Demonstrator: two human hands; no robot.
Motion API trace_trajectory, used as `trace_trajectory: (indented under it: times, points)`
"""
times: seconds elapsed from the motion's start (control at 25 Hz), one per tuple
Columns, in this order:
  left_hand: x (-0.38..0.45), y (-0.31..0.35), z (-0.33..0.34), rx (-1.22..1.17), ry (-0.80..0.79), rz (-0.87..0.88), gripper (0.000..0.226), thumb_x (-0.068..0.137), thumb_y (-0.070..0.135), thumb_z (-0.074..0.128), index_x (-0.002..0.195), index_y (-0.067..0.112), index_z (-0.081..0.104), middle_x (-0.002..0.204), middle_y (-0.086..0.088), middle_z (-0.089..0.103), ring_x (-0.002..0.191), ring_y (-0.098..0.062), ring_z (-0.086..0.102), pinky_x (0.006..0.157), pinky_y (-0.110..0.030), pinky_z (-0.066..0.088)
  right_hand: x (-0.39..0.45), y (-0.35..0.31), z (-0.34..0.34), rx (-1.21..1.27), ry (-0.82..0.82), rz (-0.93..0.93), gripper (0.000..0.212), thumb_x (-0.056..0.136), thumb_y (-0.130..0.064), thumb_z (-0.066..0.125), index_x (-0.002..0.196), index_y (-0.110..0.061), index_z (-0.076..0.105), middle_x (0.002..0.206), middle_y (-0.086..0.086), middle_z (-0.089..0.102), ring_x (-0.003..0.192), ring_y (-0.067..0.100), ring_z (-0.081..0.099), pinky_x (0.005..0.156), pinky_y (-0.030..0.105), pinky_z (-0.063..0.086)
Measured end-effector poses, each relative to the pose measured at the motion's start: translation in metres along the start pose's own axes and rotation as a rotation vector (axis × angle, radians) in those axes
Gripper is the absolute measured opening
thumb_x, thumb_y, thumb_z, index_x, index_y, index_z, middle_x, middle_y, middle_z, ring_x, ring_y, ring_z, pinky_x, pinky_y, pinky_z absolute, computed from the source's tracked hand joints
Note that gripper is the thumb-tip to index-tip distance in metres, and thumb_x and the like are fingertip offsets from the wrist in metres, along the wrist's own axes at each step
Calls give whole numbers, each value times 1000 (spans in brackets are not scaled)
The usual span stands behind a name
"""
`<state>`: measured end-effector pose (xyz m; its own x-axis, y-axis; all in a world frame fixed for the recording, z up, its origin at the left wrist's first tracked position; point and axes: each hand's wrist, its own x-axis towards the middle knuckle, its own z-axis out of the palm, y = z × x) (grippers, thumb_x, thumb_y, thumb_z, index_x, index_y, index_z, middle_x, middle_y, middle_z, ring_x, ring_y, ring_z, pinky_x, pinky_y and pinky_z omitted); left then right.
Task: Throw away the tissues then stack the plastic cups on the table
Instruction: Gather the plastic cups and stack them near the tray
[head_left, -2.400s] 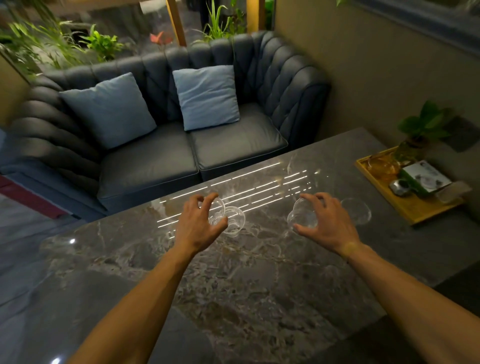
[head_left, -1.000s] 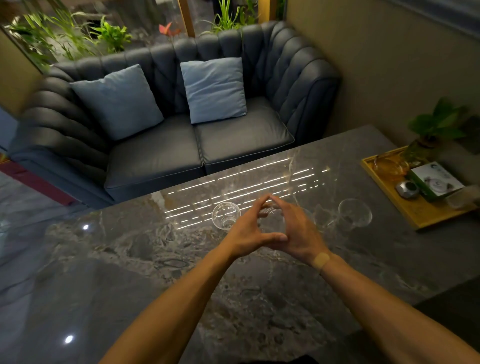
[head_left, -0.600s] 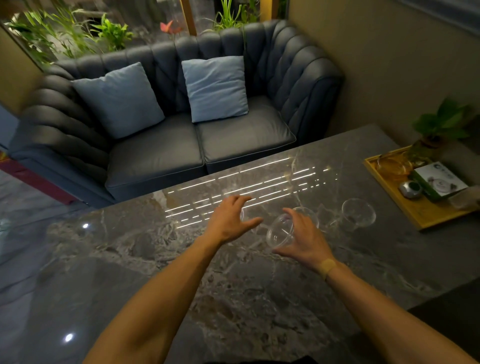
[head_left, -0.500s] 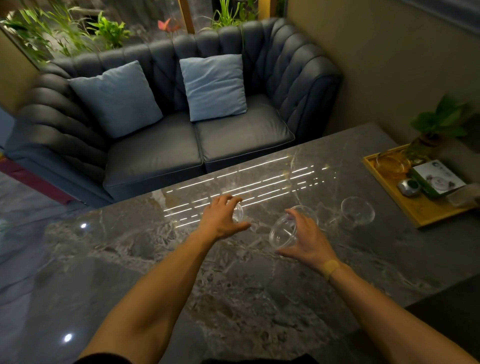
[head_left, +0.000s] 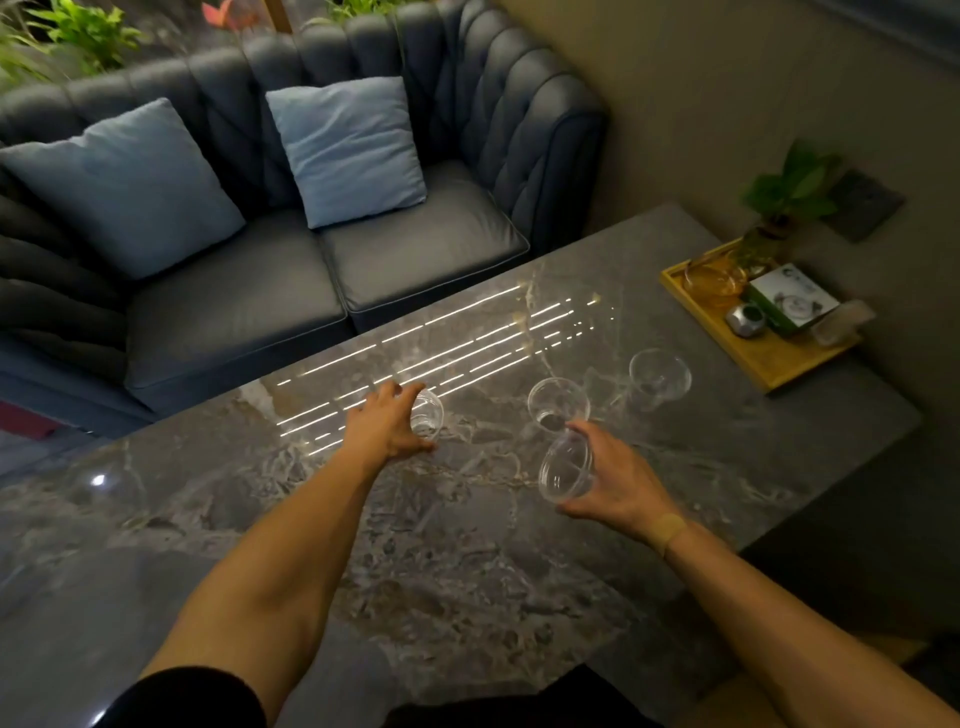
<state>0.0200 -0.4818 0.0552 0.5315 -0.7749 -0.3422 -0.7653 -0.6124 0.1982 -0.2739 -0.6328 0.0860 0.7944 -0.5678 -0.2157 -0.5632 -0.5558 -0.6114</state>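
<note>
Leftward now, left hand fingers cup a clear round cup; right hand grips another.

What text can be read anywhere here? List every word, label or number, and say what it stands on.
None can be read.
Green and white box on the yellow tray: printed artwork on top, any lettering too small and blurred to read.
Clear plastic cups: no print visible.
Marble table: only reflected light streaks, no writing.

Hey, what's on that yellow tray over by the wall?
The yellow tray holds an amber glass dish, a green-and-white box, a small silver object and a potted plant. What lies beneath them is hidden.
</note>
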Motion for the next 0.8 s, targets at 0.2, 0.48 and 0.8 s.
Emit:
trace_trajectory:
  times: [0.2, 0.48, 0.8]
  points:
    - [8, 4, 5, -63, 16, -12, 96, 68, 50, 83, 145, 25, 30, 148, -10, 38, 126, -34, 47, 94, -52, 50, -19, 19, -3, 31, 36, 106, 99, 53, -40, 85, 137, -31, 33, 132, 0, 53, 117, 24, 49, 94, 38, 47]
    - [1, 13, 1, -229, 62, -33, 86, 75, 49, 77, 145, 33, 31, 148, -14, 33, 122, -36, 48, 95, -52, 50, -37, 37, -15, 65, 59, 152, 99, 57, -40, 83, 140, -34, 29, 134, -2, 49, 121, 22, 43, 97, 41, 45]
    - [-43, 90, -18, -869, 42, 171, 65, 70, 60, 69, 128, 40, 46, 126, -1, 48, 95, -19, 63, 68, -26, 55, -43, 46, -35, 96, 102, 84, 100, 56, -45, 83, 140, -39, 29, 133, -3, 49, 118, 21, 42, 99, 40, 43]
